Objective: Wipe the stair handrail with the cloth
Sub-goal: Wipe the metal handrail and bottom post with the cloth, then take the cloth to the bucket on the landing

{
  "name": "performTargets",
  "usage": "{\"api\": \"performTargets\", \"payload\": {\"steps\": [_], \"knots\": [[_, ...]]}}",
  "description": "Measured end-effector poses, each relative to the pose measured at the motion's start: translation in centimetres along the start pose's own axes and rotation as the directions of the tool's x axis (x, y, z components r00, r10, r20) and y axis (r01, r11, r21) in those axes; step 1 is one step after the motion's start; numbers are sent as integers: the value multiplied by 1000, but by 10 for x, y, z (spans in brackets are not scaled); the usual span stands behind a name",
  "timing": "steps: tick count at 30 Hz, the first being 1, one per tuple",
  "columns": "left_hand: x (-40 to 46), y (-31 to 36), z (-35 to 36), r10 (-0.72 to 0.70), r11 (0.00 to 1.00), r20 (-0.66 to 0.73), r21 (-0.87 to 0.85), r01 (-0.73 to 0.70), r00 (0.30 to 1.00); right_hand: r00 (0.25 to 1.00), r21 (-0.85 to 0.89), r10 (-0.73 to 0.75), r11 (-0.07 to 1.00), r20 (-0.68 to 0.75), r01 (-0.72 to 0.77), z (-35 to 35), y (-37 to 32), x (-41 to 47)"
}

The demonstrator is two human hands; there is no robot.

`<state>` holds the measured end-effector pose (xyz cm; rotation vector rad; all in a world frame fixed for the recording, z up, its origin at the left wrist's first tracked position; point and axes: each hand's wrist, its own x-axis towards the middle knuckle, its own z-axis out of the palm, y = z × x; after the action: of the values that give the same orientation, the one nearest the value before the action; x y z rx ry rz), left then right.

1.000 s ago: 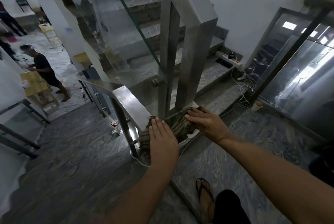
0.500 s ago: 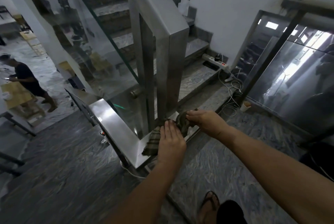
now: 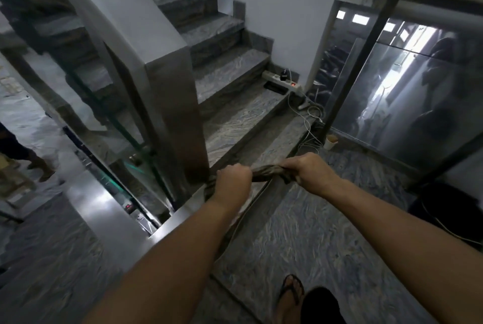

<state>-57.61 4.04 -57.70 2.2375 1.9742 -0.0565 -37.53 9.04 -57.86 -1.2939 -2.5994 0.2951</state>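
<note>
- Down on the landing, the person is standing at the corner of the stair handrail [image 3: 104,208], a flat steel rail that is running toward the lower left and meeting a tall steel post [image 3: 177,119].
- Both fists are gripping the cloth [image 3: 264,174], a dark striped rag twisted into a rope between them.
- Left hand [image 3: 232,187] is curling tightly around one end, just beside the foot of the post; a tail of cloth is hanging below this fist along the rail's edge.
- Right hand [image 3: 311,169] is clenching the other end, knuckles up, out over the bottom step [image 3: 248,119].
- Between the two hands the cloth is stretching taut and sagging only slightly; whether it is touching the rail cannot be told.
- Behind the hands, marble steps are climbing away, with a power strip [image 3: 281,79] and loose white cables [image 3: 311,125] lying near the wall.
- A paper cup [image 3: 329,141] is sitting beside a reflective metal door [image 3: 418,93].
- One sandalled foot [image 3: 291,295] is showing at the bottom edge.
</note>
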Motion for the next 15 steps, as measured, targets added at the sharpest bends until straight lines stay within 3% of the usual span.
{"api": "performTargets", "payload": {"steps": [5, 9, 15], "knots": [[72, 7, -14, -9, 984, 220, -173, 49, 975, 984, 43, 169, 984, 51, -172, -18, 50, 16], [129, 37, -44, 41, 937, 254, -345, 51, 966, 929, 146, 358, 918, 95, -369, -46, 111, 27], [207, 109, -97, 165, 916, 286, -398, -40, 944, 891, 156, 449, 878, 66, -453, -122, 197, 32]]}}
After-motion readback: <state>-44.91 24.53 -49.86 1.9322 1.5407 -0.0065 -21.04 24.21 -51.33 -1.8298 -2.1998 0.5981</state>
